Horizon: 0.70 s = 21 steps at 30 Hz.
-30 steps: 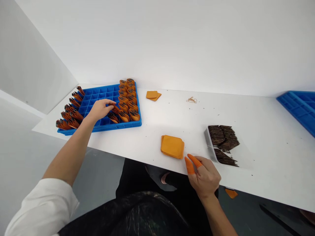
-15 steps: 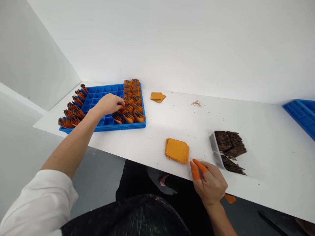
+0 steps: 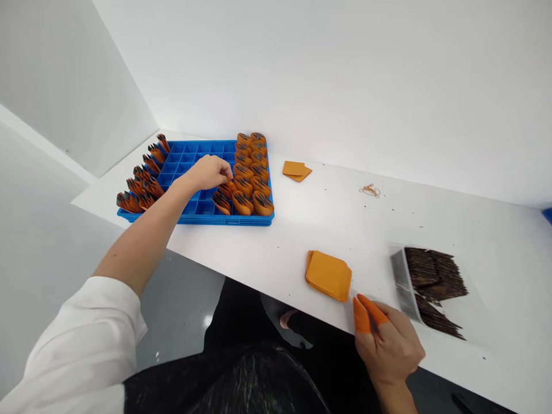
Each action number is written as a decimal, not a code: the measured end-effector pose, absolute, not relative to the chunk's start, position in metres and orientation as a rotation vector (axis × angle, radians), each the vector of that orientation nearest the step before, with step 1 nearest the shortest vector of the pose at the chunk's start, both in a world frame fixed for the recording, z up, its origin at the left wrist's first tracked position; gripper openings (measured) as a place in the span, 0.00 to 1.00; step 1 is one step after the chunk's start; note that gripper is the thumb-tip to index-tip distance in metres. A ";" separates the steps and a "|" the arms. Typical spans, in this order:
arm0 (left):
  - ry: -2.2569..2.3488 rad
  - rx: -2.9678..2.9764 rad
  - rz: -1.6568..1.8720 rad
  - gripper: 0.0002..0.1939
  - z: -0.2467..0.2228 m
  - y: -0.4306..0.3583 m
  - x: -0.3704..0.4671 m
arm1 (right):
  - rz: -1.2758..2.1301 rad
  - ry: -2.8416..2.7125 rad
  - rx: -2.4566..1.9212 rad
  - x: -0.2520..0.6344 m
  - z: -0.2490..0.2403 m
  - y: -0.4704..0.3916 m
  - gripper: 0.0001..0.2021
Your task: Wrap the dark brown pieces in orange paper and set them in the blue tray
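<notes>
My left hand (image 3: pixel 211 172) reaches over the blue tray (image 3: pixel 196 219) at the left of the worktop (image 3: pixel 282 241). Its fingers are drawn in narrow at a folded orange bundle (image 3: pixel 225 191), but I cannot tell whether they grip it or only rest against it. This bundle is in the third column from the tray's right side, just beyond another dark-edged bundle (image 3: pixel 221 203) by the near edge. The two columns to the right are lined with folded bundles (image 3: pixel 259 172), each orange outside with dark edges showing. More fanned bundles (image 3: pixel 144 184) stand along the tray's left side, and blue compartments show between the groups.

My right hand (image 3: pixel 388 339) is at the near edge of the worktop, with orange covers (image 3: pixel 362 316) on thumb and forefinger. Those two tips are close together; I cannot tell whether they meet. They are just beside the right near corner of a stack of flat orange pieces (image 3: pixel 329 275).

To the right of that stack, a clear container (image 3: pixel 407 284) holds rows of thin dark brown pieces (image 3: pixel 437 273). At the far side, right of the tray, two loose orange pieces (image 3: pixel 294 168) overlap, and farther right lies a small tangle of thin bands (image 3: pixel 370 191).
</notes>
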<state>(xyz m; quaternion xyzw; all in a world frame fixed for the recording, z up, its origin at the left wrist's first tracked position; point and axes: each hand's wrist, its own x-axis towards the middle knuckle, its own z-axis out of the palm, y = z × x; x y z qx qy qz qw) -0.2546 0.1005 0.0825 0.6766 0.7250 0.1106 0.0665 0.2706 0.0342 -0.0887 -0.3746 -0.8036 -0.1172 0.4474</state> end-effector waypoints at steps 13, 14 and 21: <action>2.199 2.497 -0.273 0.20 0.111 0.099 -0.216 | -0.367 -2.034 -0.950 0.271 -0.087 0.036 0.07; 2.186 2.525 -0.225 0.20 0.113 0.098 -0.217 | -0.360 -2.037 -0.953 0.271 -0.086 0.036 0.07; 2.076 2.529 -0.072 0.17 0.114 0.101 -0.239 | -0.271 -2.072 -0.948 0.272 -0.081 0.036 0.08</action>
